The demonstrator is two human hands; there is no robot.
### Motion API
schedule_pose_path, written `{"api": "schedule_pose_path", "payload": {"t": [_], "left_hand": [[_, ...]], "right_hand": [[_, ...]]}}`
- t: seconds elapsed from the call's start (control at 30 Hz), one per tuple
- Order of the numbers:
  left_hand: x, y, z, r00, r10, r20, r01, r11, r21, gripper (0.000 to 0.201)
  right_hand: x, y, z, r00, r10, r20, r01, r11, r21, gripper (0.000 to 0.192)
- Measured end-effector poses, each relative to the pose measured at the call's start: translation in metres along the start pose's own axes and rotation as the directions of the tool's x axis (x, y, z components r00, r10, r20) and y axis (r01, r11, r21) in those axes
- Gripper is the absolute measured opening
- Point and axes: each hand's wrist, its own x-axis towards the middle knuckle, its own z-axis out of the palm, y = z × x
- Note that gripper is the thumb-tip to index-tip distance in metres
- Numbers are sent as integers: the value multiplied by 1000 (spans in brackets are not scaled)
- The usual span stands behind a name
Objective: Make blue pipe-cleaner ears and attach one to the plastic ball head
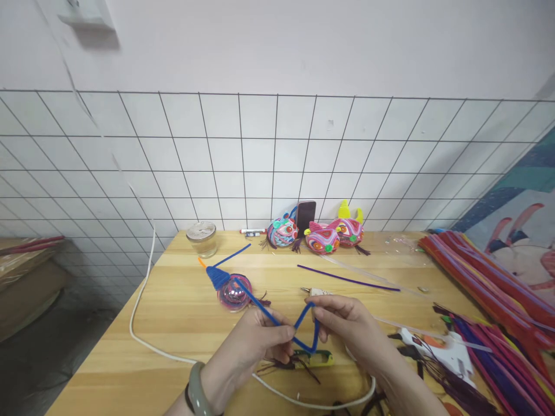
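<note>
A blue pipe cleaner (260,305) is pinched in both hands, with its near end bent into a small triangle. My left hand (264,341) closes on it where the triangle meets the long straight part. At the triangle's top corner, the fingertips of my right hand (342,323) grip the same pipe cleaner. Beyond my left hand lie a flat blue triangular piece (217,278) with an orange tip and a round pink piece with a clear dome (235,292). Under the hands are yellow-green thread snips (323,358), partly covered.
Several colourful round figures (323,238) and a phone (306,216) stand by the wall. A glass jar (203,240) is back left. A purple pipe cleaner (347,277) lies mid-table. Right are a white glue gun (451,349) and pipe cleaner bundles (485,283). A white cable (137,323) loops left.
</note>
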Motion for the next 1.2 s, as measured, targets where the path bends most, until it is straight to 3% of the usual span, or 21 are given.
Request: {"api": "schedule_pose_path", "payload": {"t": [0.3, 0.5, 0.87, 1.2], "left_hand": [[-1, 1, 0, 1000, -8, -20, 8, 1000, -3, 20], [1, -2, -2, 1000, -15, 5, 15, 1000, -2, 23], [0, -1, -2, 999, -30, 32, 29, 999, 18, 22], [-1, 0, -3, 999, -28, 43, 27, 999, 25, 22]], "right_hand": [[1, 0, 0, 999, 12, -40, -13, 1000, -27, 21], [0, 2, 0, 1000, 6, 0, -6, 1000, -5, 28], [0, 2, 1, 999, 41, 1, -41, 998, 56, 23], [1, 1, -1, 1000, 15, -14, -16, 999, -37, 25]]}}
